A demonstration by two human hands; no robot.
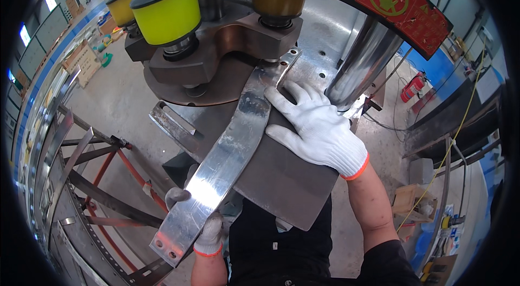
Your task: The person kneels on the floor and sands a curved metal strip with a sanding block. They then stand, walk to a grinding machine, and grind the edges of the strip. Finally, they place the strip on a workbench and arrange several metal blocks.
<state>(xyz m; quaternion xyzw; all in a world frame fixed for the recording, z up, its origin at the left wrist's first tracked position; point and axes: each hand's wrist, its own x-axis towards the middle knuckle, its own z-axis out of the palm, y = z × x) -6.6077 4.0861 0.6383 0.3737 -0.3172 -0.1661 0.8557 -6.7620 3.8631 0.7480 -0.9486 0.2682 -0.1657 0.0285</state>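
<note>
A long, shiny, slightly bent metal strip [222, 159] slants from the press tooling down toward my body. Its far end, with small holes, lies under the edge of the tooling. My left hand [210, 236], in a white glove with an orange cuff, grips the near part from below; fingers wrap the left edge, the thumb lies along the right edge, and the palm is hidden under the metal. Gloved likewise, my right hand [319, 126] is spread over a dark flat plate [292, 183], its fingertips at the strip's right edge close to the tooling.
Dark tooling [227, 42] carries yellow-green cylinders [167, 12] with black caps. A polished column [365, 61] rises right of my hand, below a red warning sign [403, 7]. Curved metal strips sit on a rack [108, 178] at left. A fire extinguisher [413, 87] stands far right.
</note>
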